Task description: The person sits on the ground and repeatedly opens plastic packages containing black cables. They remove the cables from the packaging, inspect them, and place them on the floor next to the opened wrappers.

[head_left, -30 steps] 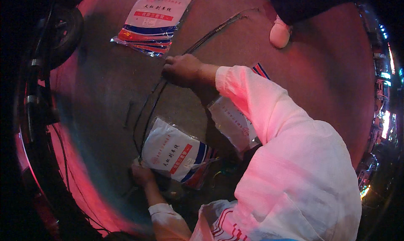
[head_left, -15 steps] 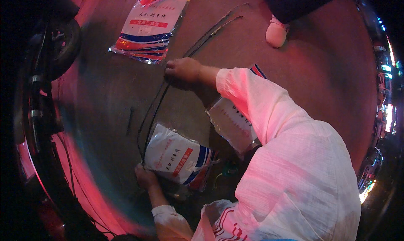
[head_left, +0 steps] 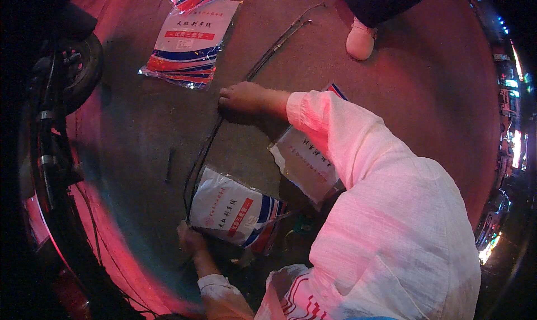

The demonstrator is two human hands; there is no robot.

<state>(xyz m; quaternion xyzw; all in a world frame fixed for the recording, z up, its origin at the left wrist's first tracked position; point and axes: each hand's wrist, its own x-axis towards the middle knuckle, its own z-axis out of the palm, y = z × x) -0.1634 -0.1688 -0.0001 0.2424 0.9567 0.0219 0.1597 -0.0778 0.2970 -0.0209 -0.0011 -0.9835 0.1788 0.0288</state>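
The right hand [head_left: 241, 101] is clenched around a long black cable [head_left: 202, 152] lying on the ground. The left hand [head_left: 190, 240] seems to pinch its lower end, beside a white packet [head_left: 232, 211]; dim light hides the fingers.

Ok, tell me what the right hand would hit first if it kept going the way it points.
The right hand, closed on the black cables, points left; only bare ground lies ahead, then probably the wheel.
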